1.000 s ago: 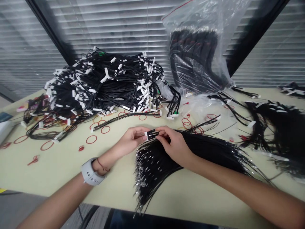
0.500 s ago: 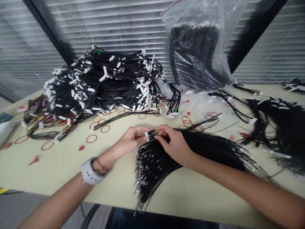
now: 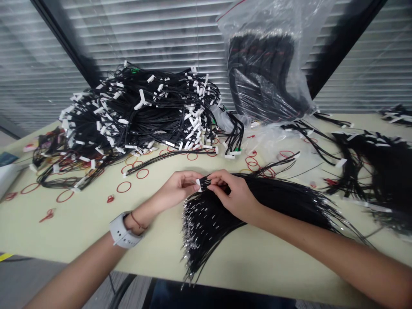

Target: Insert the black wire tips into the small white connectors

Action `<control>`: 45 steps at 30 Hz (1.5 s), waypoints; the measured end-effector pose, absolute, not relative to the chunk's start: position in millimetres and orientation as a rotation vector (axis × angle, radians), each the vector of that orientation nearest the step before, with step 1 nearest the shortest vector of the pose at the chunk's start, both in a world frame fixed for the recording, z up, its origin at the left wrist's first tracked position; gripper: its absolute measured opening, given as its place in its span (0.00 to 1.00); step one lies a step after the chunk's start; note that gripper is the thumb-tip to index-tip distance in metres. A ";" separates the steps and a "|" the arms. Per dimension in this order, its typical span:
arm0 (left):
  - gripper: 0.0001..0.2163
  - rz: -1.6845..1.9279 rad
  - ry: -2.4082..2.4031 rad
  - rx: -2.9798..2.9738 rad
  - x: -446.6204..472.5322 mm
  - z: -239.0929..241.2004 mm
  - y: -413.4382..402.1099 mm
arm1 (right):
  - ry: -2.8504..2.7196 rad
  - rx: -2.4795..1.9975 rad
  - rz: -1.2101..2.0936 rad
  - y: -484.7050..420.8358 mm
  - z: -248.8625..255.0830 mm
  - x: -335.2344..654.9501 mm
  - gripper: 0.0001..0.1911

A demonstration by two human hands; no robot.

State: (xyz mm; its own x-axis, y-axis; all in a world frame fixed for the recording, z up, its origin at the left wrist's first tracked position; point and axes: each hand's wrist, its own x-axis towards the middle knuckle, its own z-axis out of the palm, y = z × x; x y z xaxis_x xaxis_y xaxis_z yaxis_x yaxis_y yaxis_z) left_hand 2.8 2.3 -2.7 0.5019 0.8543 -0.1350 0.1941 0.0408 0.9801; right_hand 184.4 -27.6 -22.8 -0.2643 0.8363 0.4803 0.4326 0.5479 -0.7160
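Observation:
My left hand [image 3: 178,189], with a grey watch on its wrist, pinches a small white connector [image 3: 198,184] between thumb and fingertips. Black wires [image 3: 205,183] run from the connector to my right hand [image 3: 233,193], whose thumb and index finger are closed on them close to the housing. Which single wire the right fingertips grip is too small to make out. Under both hands lies a thick bundle of loose black wires [image 3: 219,219]; their silvery crimped ends fan out at its left.
Behind the hands rises a large heap of black wire harnesses [image 3: 154,116] with white connectors. A clear plastic bag [image 3: 267,77] of black wires leans against the blinds. Red rubber bands [image 3: 124,187] lie scattered on the table [image 3: 96,231]. More black harnesses [image 3: 383,163] lie at right.
My right fingertips have shifted very slightly left, toward the white connector. The left hand keeps its pinch in the same place.

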 end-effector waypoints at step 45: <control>0.08 0.634 0.868 1.451 1.6 -8.1 2.4 | -1.959 -1.031 0.587 -25.6 -25.4 183.9 0.09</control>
State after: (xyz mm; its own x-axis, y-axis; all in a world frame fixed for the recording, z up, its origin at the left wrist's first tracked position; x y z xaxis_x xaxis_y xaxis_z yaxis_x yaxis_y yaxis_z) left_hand 1.6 2.4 -8.1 0.5631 0.8177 -0.1193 0.1348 0.0515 0.9895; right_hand 183.9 -25.6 -25.4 -0.3231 0.8314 0.4521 0.4461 0.5551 -0.7020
